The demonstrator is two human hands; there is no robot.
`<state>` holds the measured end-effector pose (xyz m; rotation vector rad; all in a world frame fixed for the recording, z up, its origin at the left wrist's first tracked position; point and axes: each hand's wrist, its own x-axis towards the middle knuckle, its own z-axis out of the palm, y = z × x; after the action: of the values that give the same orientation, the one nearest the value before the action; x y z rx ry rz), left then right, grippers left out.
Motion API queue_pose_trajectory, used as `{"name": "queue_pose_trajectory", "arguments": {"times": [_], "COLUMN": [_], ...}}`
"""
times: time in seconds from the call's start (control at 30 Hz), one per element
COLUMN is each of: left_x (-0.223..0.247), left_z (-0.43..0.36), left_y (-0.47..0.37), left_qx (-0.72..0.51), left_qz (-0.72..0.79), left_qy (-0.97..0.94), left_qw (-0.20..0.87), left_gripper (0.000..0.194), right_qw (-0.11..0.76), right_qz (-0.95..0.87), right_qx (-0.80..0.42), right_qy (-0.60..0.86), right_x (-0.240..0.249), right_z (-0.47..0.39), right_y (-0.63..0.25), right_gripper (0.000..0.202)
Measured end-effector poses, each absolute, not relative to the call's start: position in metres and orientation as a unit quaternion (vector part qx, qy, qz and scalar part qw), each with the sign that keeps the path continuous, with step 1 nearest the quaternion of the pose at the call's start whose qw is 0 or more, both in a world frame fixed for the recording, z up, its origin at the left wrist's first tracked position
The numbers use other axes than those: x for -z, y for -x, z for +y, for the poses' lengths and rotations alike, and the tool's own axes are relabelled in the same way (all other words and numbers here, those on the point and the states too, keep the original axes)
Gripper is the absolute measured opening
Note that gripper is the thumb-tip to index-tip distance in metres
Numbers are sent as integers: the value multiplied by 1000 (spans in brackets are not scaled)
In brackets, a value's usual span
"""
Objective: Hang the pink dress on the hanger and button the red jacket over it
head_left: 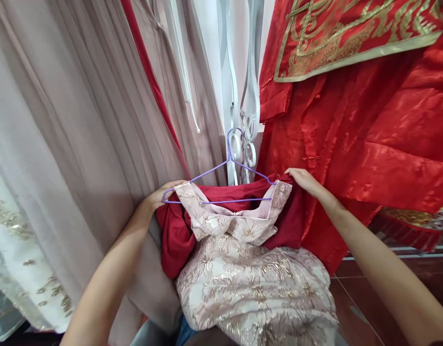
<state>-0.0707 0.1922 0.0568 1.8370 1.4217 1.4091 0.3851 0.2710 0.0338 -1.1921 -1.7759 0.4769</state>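
Clearly, the left hand (160, 196) was closed around one end of the purple hanger (210, 170), at a strap of the pale floral dress (257, 288), while the right hand (305, 181) pinched dark red cloth (296, 211) beside the other strap. The dress hung before the person; gold motifs decorated a red garment (351, 105) nearby.

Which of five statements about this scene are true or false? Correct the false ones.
1. A purple hanger shows at the neckline of the pale patterned garment. True.
2. The left hand is far from the purple hanger. False: it is beside its left end.
3. Some dark red cloth shows behind the pale patterned garment. True.
4. The right hand is clear of all cloth. False: it touches the dark red cloth.
5. A bright red garment hangs on the right. True.
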Motion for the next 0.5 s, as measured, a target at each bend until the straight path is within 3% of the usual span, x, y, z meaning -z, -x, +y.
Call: {"name": "queue_pose_trajectory", "arguments": {"times": [0.1,0.2,0.3,0.43,0.5], "left_x": [-76,-93,-106,-98,-80], "left_z": [182,171,165,158,151], "left_y": [75,71,60,33,17], "left_qx": [-403,-371,-347,-382,-422], "left_qz": [483,480,509,573,588], "left_qy": [-683,-710,-743,-725,-683], "left_qw": [372,358,262,4,-100], "left_gripper": [48,54,46,22,23], "right_qw": [444,415,425,458,452], "right_qz": [-741,-776,-776,-740,-729], "right_qx": [-199,-165,-83,-15,-22], "right_qy": [463,447,458,492,513], "right_x": [-55,-74,-89,-92,-80], "right_z": [262,244,223,191,175], "right_y": [-383,-386,-385,-361,-343], "right_gripper": [33,40,47,46,43]}}
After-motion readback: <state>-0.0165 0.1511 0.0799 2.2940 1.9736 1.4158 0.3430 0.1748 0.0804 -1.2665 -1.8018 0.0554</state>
